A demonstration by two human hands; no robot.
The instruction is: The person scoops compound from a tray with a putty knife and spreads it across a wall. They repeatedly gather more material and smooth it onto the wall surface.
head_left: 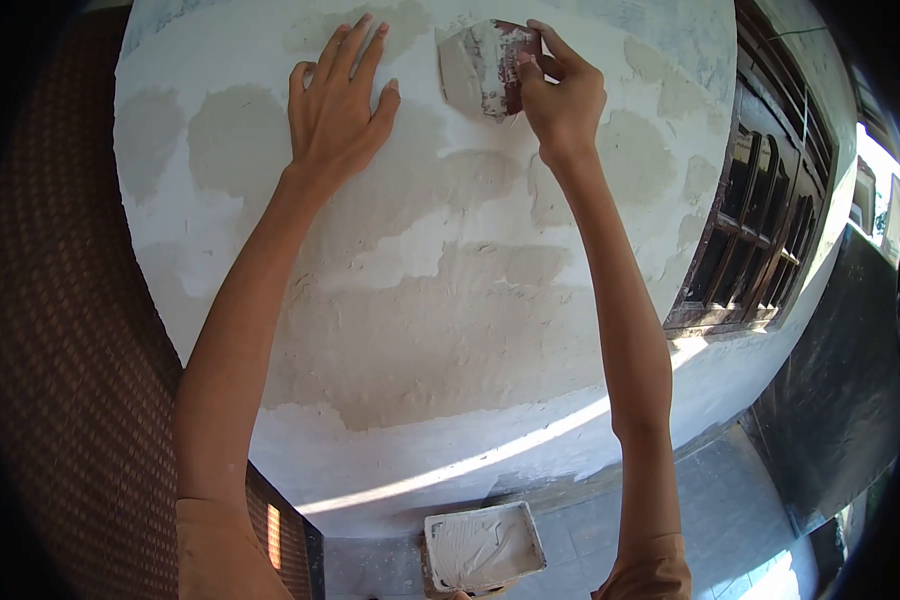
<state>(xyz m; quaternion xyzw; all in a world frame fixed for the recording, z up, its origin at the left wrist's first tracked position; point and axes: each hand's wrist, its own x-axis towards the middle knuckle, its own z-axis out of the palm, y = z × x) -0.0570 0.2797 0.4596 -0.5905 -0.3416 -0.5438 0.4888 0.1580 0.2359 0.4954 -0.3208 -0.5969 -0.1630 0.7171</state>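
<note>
My right hand (567, 98) grips a reddish-brown putty spreader (513, 72) smeared with pale putty, its flat side close against the upper wall. Left of it, a patch of grey putty (460, 78) shows at the spreader's edge. My left hand (338, 118) rests on the wall (410, 255) with fingers stretched out and holds nothing. Uneven grey-beige putty patches cover much of the white wall. On the floor below, a rectangular tray (429, 548) contains whitish putty with streaks across its surface.
A dark wooden window (745, 235) with panes is set in the wall on the right. Brown woven panelling (65, 330) runs along the left. A dark panel (835, 370) leans at the right, above grey floor tiles (690, 500). Sunlight streaks cross the lower wall.
</note>
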